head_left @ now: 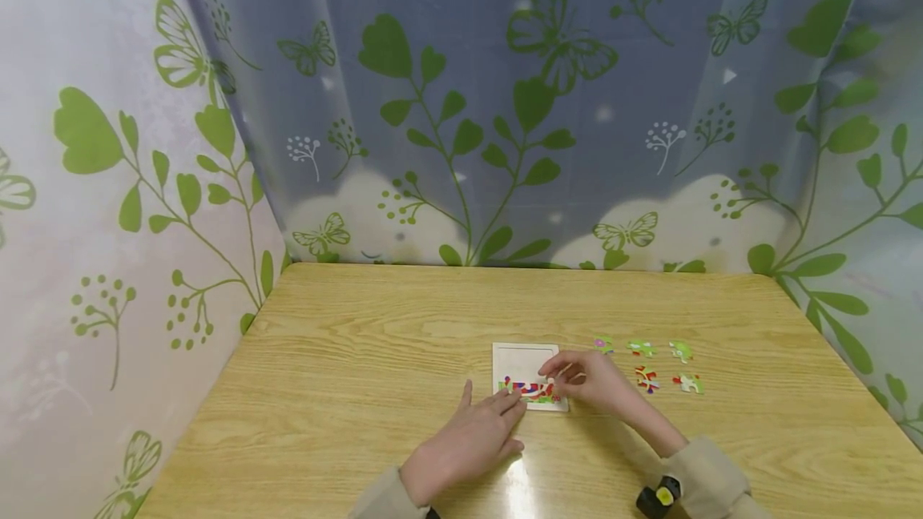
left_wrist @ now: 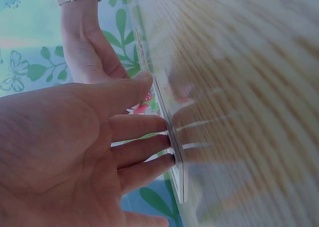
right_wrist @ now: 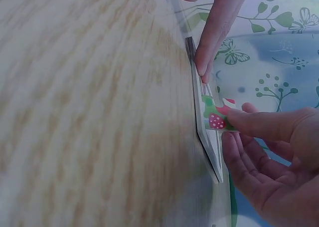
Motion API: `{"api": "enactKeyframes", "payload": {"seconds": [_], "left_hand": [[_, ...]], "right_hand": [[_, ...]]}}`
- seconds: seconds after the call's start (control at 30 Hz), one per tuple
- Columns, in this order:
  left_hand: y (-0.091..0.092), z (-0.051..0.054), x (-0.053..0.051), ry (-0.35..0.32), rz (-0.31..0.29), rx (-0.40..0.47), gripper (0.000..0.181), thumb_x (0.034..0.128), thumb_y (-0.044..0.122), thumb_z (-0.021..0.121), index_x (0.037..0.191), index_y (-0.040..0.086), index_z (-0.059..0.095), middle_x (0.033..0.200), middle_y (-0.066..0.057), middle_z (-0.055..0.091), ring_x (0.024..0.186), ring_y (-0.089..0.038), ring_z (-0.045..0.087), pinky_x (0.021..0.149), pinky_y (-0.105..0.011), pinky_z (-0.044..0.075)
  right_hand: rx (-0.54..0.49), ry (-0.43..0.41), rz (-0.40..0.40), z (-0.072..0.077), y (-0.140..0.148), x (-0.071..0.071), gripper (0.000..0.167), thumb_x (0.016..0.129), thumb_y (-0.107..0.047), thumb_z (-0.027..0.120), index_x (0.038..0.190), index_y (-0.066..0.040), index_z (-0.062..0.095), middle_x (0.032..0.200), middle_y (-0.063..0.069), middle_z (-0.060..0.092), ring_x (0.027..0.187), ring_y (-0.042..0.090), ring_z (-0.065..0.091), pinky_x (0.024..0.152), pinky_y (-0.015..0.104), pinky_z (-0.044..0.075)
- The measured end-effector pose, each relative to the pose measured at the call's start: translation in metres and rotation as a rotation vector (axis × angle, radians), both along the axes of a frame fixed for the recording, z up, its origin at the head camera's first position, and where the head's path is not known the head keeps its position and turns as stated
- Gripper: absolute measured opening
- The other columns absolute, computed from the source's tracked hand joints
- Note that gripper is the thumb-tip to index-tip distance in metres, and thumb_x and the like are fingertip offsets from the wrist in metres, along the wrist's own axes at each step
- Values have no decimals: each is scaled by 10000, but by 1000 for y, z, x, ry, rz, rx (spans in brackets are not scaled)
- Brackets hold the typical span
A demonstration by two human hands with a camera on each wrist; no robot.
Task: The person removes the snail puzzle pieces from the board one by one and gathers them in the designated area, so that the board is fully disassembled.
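Observation:
A square puzzle tray (head_left: 528,360) with a pale frame lies on the table. Along its near side runs a row of colorful puzzle pieces (head_left: 530,391) in red, white, blue and green. My left hand (head_left: 476,432) rests its extended fingers on the tray's near left part, touching the pieces; in the left wrist view its fingertips (left_wrist: 167,159) meet the tray edge. At the tray's right side, my right hand (head_left: 593,381) pinches a puzzle piece (right_wrist: 217,120), green with a red white-dotted patch, between thumb and fingers. This piece is at the near right corner, partly covered by the fingers.
Several loose puzzle pieces (head_left: 680,352) lie on the wooden table (head_left: 360,343) to the right of the tray, in two rough rows. Patterned cloth (head_left: 447,102) hangs behind the table and along both sides.

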State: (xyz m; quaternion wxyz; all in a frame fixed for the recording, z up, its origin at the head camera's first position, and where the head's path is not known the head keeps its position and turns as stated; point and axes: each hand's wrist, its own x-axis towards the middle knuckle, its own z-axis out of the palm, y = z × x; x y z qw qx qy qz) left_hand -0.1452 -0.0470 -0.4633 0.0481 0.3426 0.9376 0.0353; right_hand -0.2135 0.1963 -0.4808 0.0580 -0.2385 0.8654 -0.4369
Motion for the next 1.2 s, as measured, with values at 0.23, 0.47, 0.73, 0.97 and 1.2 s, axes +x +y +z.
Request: {"api": "enactKeyframes", "payload": {"seconds": [0.23,0.47,0.73,0.97,1.2], "left_hand": [[0,1,1,1,2,3,594,997,433,596,1507,145,498,1575,9,440,1453,-171,412,1154,-644,309],[0,0,0,-3,-2,10,597,996,432,595,1506,139,497,1576,0,438,1452,-181,413,1151,-654,304],[-1,-1,0,17,-8,-1,595,994,441,594,1505,149,503,1571,7,446,1447,-165,420,1146,-647,318],[-1,0,0,-1,-7,1,594,1000,434,590,1510,146,495,1578,4,436,1451,-168,414,1157,-642,304],[-1,0,0,12,-14,4,587,999,427,594,1503,140,504,1575,4,441,1447,-170,420,1152,-643,313]], "right_hand": [[13,-13,-20,1,-2,6,147,878,-66,775,1010,-45,715,898,30,723,814,99,670,718,240,558],[22,-15,-45,4,-3,6,111,900,-86,756,1002,-51,732,884,29,727,786,115,670,683,240,548],[-23,5,-113,10,2,3,171,918,-95,739,1072,-19,745,949,95,750,797,164,719,662,245,584],[-126,-71,-170,23,7,3,260,934,-118,730,1143,37,714,1006,159,744,826,162,709,690,379,629],[-124,-49,-178,28,14,3,289,933,-144,735,1164,29,713,992,143,753,805,174,720,668,405,624]]}}
